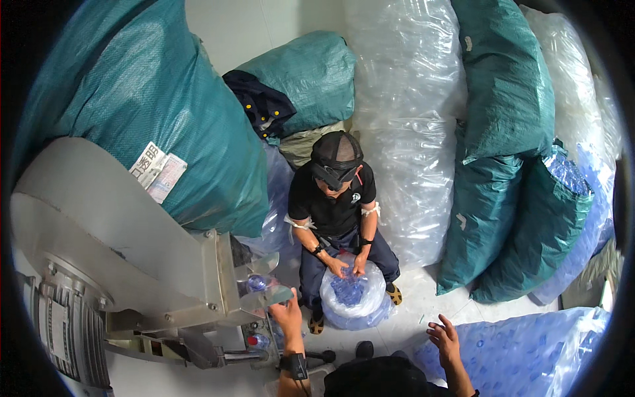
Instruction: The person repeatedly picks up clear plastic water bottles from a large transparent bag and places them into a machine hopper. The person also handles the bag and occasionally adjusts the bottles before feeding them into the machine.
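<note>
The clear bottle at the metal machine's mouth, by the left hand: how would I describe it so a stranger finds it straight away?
Start at the big grey metal machine filling the lower left. Follow its body right to the open mouth, where the left hand reaches up. The clear bottle lies right there, alone at the opening, unlike the other bottles, which are packed in plastic sacks and green bags.

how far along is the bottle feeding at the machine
Done: cannot tell, no output is in view. In hand: the left hand is at the grey machine's clear mouth, where a bottle sits; the right hand hovers open over the clear bag of bottles. Left: that bag looks full, and big sacks are piled behind.
</note>
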`<action>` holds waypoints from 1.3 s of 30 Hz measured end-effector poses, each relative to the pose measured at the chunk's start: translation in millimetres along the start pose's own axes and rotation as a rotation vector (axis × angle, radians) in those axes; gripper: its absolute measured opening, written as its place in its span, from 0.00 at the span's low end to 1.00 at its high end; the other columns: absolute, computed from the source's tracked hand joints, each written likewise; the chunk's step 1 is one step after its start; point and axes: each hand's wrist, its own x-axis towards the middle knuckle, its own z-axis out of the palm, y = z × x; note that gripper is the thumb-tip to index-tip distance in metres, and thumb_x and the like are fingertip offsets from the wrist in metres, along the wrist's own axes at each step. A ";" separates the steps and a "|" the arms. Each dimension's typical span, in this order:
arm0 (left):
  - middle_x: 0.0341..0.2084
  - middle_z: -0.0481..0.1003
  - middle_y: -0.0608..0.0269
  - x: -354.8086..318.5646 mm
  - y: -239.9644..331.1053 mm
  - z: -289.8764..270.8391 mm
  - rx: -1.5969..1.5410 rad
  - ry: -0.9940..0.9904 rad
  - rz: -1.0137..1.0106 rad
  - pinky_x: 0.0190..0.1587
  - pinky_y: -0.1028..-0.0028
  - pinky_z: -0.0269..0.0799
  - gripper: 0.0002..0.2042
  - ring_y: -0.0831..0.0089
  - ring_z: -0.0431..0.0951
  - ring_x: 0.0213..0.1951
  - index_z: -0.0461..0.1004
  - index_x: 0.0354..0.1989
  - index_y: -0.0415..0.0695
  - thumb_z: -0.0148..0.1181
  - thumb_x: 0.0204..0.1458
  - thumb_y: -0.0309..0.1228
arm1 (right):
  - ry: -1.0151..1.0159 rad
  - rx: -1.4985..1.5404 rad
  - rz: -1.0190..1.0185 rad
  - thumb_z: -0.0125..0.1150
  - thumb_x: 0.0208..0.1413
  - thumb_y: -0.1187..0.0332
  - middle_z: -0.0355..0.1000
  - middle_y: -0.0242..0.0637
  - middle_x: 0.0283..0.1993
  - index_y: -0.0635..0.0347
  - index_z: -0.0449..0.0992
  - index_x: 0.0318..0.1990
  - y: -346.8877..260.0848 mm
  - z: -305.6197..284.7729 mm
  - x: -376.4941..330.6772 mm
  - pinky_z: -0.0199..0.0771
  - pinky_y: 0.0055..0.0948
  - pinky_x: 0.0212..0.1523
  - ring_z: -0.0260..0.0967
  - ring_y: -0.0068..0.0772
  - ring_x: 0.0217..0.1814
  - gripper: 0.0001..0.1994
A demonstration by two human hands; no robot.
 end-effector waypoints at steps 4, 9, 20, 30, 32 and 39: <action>0.53 0.74 0.55 -2.1 -22.1 -3.8 -0.405 0.102 0.046 0.54 0.66 0.72 0.21 0.66 0.75 0.53 0.68 0.59 0.37 0.64 0.60 0.31 | 0.013 0.024 0.000 0.59 0.66 0.65 0.75 0.40 0.57 0.54 0.61 0.72 -0.1 0.2 -0.6 0.72 0.34 0.56 0.75 0.35 0.54 0.28; 0.58 0.69 0.53 -34.4 -20.7 -8.5 -0.669 0.051 -0.406 0.51 0.60 0.77 0.32 0.63 0.74 0.54 0.55 0.69 0.44 0.62 0.63 0.41 | 0.019 0.073 0.004 0.59 0.67 0.67 0.75 0.42 0.58 0.58 0.59 0.73 4.3 -3.7 -1.8 0.73 0.31 0.55 0.75 0.34 0.53 0.29; 0.47 0.77 0.55 -165.7 -3.0 78.1 -0.077 -1.404 -0.407 0.42 0.71 0.79 0.36 0.70 0.81 0.40 0.50 0.74 0.47 0.63 0.63 0.38 | 0.127 0.013 -0.272 0.59 0.69 0.66 0.72 0.40 0.63 0.60 0.65 0.70 -50.6 -52.9 -77.8 0.67 0.31 0.66 0.68 0.29 0.65 0.24; 0.53 0.73 0.44 -258.5 226.9 167.7 -0.316 -1.817 0.879 0.50 0.63 0.76 0.38 0.51 0.79 0.48 0.61 0.67 0.38 0.74 0.48 0.34 | 0.402 -0.501 -1.152 0.73 0.51 0.77 0.82 0.39 0.44 0.62 0.86 0.40 -142.3 -115.5 -283.7 0.78 0.38 0.49 0.79 0.40 0.48 0.08; 0.55 0.73 0.44 -283.6 288.8 172.4 -0.500 -1.733 1.200 0.55 0.60 0.74 0.39 0.50 0.76 0.53 0.60 0.69 0.39 0.73 0.49 0.33 | 0.781 -0.672 -1.324 0.78 0.48 0.70 0.82 0.33 0.42 0.54 0.86 0.37 -148.3 -122.8 -313.9 0.77 0.38 0.48 0.79 0.40 0.48 0.09; 0.63 0.66 0.47 -376.0 455.9 165.6 -0.885 -1.391 2.006 0.67 0.43 0.57 0.43 0.48 0.67 0.65 0.62 0.69 0.46 0.73 0.47 0.52 | 1.205 -1.334 -0.293 0.79 0.43 0.51 0.54 0.45 0.75 0.46 0.57 0.75 -162.0 -155.2 -353.4 0.37 0.65 0.77 0.43 0.53 0.81 0.51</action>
